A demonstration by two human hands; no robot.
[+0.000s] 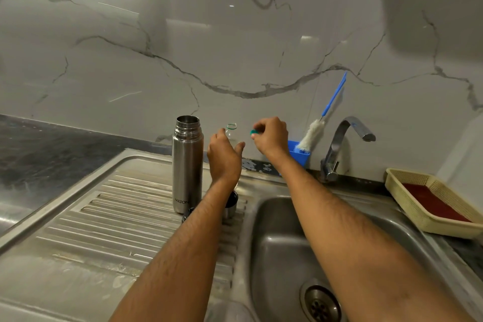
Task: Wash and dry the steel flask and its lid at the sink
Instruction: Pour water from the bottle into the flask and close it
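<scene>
The steel flask (187, 165) stands upright and uncapped on the ridged drainboard (104, 217). Its steel lid cup (231, 204) sits just right of it, partly hidden by my left forearm, and a dark inner stopper (188, 213) peeks out at the flask's base. My left hand (224, 157) grips a clear plastic bottle (231, 129) with a green neck ring at the back of the counter. My right hand (270, 136) pinches a small green cap (253, 132) beside the bottle's mouth.
The sink basin (282, 248) with its drain (320, 303) lies at lower right, the tap (339, 144) behind it. A bottle brush (313, 133) stands in a blue holder (299, 154). A cream basket (431, 201) with a red cloth sits on the right.
</scene>
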